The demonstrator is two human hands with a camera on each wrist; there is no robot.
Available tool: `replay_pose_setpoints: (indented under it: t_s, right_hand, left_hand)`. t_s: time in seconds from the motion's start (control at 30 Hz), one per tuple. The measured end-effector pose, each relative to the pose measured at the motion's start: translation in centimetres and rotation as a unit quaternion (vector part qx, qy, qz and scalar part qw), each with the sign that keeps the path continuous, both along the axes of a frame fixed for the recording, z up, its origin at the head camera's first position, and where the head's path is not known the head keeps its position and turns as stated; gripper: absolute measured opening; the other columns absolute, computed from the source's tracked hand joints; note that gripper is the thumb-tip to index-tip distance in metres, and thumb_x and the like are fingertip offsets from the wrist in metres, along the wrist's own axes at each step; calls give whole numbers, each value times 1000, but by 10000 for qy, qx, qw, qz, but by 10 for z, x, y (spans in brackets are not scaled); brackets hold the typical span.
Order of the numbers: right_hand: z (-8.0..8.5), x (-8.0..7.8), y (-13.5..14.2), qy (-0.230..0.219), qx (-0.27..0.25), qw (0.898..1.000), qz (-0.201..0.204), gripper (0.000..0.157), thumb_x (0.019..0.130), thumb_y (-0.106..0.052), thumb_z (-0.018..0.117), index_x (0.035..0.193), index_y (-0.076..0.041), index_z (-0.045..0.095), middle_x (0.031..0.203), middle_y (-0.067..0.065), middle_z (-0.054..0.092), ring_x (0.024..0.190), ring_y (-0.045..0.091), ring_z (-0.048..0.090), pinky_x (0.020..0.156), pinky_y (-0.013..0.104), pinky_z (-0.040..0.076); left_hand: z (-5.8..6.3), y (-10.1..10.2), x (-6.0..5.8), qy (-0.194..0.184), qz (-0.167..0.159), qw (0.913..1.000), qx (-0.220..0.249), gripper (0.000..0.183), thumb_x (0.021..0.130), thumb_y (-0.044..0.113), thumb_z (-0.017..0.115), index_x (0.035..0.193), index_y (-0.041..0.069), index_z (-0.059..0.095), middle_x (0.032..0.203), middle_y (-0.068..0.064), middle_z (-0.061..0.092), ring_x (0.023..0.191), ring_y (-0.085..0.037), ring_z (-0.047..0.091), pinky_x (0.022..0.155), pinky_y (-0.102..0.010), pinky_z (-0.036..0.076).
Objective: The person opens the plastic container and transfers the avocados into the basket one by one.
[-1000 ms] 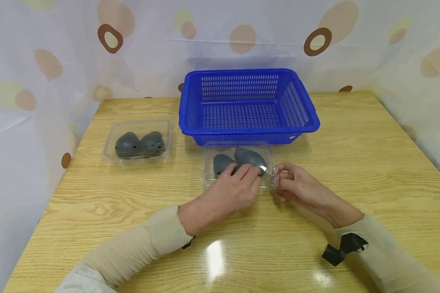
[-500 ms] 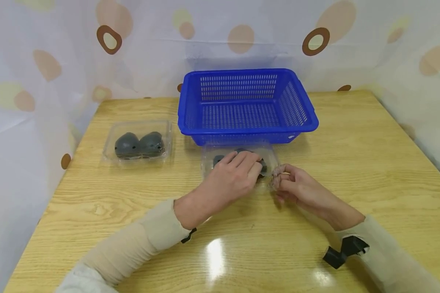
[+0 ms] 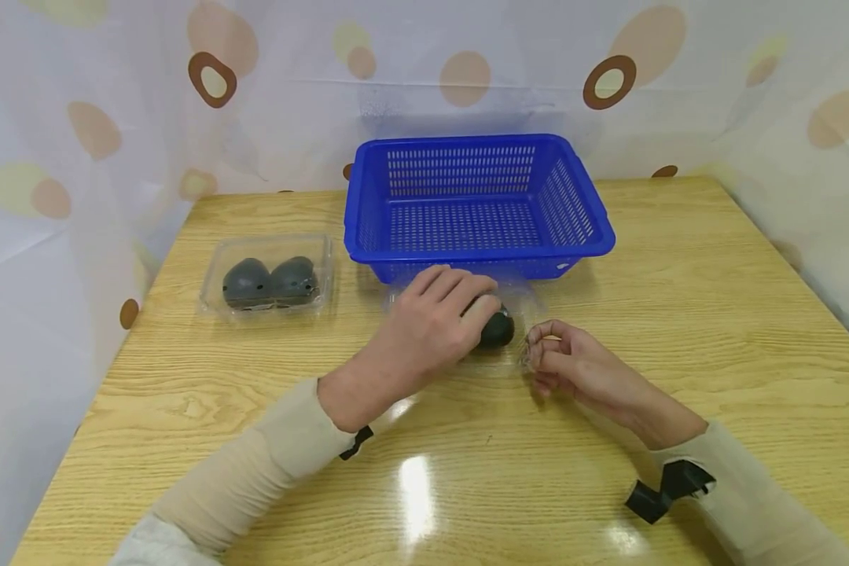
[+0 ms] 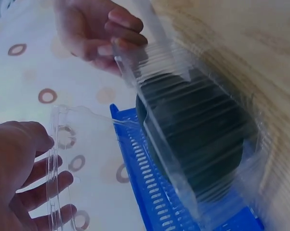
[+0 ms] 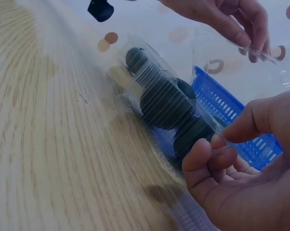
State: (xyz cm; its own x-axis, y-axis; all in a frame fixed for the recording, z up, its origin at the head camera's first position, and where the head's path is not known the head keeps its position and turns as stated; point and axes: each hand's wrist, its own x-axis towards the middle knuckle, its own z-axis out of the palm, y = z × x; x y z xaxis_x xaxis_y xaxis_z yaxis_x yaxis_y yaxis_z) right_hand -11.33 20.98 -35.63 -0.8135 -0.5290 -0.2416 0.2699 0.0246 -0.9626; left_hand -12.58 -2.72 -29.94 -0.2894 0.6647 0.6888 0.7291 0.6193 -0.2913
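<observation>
A clear plastic clamshell box [image 3: 522, 310] stands on the table against the front of the blue basket, holding dark green, pear-shaped fruits [image 3: 498, 330] that look like avocados. My left hand [image 3: 428, 326] holds the free edge of its lid [image 4: 55, 122] between thumb and fingers, raised away from the base. At the near right corner, my right hand [image 3: 580, 358] pinches the base's rim [image 5: 217, 127]. From the head, the left hand covers part of the box and fruits. The right wrist view shows the lid swung up and the fruits lying in the base.
A blue plastic basket [image 3: 477, 253] with slotted walls stands at the back middle. To its left lies a second clear box [image 3: 215, 271] with two similar dark fruits [image 3: 246, 284]. Patterned cloth [image 3: 290, 118] hangs behind the wooden table [image 3: 538, 487].
My left hand has risen and moved left and back, swinging the lid up. The dark fruit at the right now shows uncovered. My right hand has stayed at the corner.
</observation>
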Motion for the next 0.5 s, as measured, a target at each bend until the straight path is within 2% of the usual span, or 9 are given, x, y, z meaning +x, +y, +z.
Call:
replay_pose_setpoints:
  t_s: [0.17, 0.33, 0.5]
  right_hand:
    - [1, 0, 0, 21, 51, 10000, 40, 23, 91, -3, 46, 106, 1, 29, 76, 0, 44, 60, 14, 38, 54, 30, 40]
    - [2, 0, 3, 17, 134, 9998, 114, 25, 91, -4, 46, 108, 2, 29, 79, 0, 46, 61, 13, 40, 55, 29, 41]
    - [3, -2, 7, 13, 192, 9995, 235, 24, 91, -3, 44, 108, 4, 29, 80, 0, 45, 62, 13, 40, 55, 29, 42]
  left_hand:
    - [8, -6, -3, -132, -6, 9998, 151, 25, 90, 11, 40, 103, 11, 62, 108, -3, 61, 96, -18, 57, 88, -31, 45]
    - [11, -14, -5, -201, 196, 9996, -87, 37, 86, 12, 39, 117, 10, 58, 122, -7, 55, 109, -22, 52, 96, -35, 41]
    - [9, -23, -5, -230, 143, 9994, -219, 41, 84, 12, 39, 122, 9, 55, 129, -10, 51, 117, -25, 47, 103, -35, 36]
